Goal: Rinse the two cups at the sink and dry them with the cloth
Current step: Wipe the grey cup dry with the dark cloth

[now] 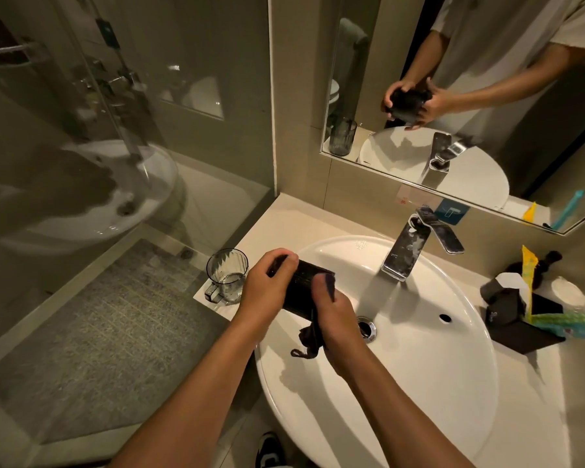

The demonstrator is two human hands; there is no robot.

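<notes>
A clear ribbed glass cup [227, 275] with a handle stands upright on the counter left of the white sink [419, 349]. Over the sink's left rim, my left hand [267, 288] grips a second cup [301, 292], which lies on its side and looks dark because a dark cloth [309, 339] wraps it. My right hand [335, 319] holds the cloth against the cup, thumb on top near the cup's mouth; a loose end of cloth hangs below into the basin. Water runs from the chrome tap [406, 255] to the drain [367, 327].
A mirror [453, 96] behind the sink reflects my hands. A black box [520, 319] with toiletry packets and a toothbrush sits on the counter at the right. A glass shower screen [115, 146] stands at the left, with grey floor below.
</notes>
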